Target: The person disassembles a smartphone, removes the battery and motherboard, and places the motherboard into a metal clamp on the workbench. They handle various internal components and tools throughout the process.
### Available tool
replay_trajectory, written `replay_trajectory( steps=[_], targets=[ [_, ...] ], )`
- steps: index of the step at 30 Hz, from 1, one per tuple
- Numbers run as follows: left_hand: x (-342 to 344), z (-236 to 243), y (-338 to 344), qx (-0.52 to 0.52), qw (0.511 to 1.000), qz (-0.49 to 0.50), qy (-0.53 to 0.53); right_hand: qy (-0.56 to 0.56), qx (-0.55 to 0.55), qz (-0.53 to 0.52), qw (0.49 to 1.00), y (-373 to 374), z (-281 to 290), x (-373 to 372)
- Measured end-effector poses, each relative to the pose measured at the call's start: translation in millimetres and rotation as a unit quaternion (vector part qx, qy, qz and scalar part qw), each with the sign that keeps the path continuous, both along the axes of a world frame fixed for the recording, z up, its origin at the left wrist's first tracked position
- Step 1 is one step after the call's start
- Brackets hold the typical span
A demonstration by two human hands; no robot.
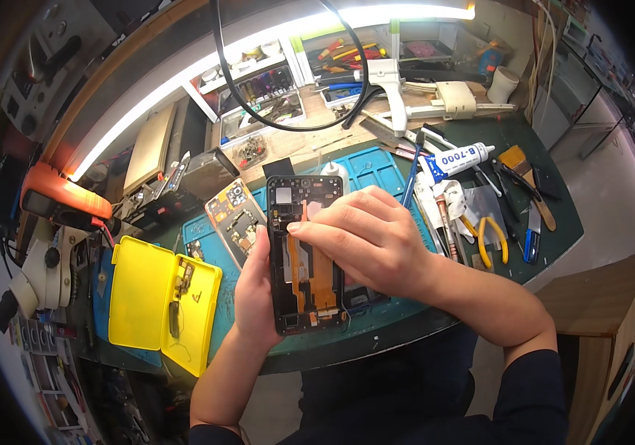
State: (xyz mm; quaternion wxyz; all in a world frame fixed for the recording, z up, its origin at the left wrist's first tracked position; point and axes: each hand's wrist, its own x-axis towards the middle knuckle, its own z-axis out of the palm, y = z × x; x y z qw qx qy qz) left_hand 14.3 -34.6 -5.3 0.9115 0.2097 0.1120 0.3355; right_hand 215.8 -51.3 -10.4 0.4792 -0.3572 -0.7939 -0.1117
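Note:
An opened smartphone (283,259), its back off and dark frame showing, is held upright over the bench. My left hand (257,297) grips it along its left edge, thumb against the side. Over the phone's upper part, my right hand (366,236) has thumb and index finger pinched on the upper end of an orange flex cable (294,271). A second wide orange ribbon runs down the phone's middle. Behind it, another opened phone part (237,222) with an orange-gold frame lies on the blue repair mat (372,167). My right fingers hide part of the phone's upper right.
Left stands an open yellow case (142,293) with small parts inside, below an orange multimeter (65,196). To the right lie a glue tube (457,160), yellow-handled pliers (492,243), a brush (519,165) and a blue cutter knife (532,236). A white glue gun (387,93) sits behind.

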Motion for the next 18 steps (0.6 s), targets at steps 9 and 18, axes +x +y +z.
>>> replay_trajectory(
  steps=[9, 18],
  targets=[
    [-3.2, -6.2, 2.3, 0.022, 1.000, -0.012, 0.009, 0.025, -0.001, 0.005, 1.000, 0.9, 2.0, -2.0],
    [-3.2, -5.7, 1.6, 0.025, 0.999, -0.014, 0.024, 0.023, -0.010, 0.015, 1.000, -0.6, 4.2, -0.6]
  ],
)
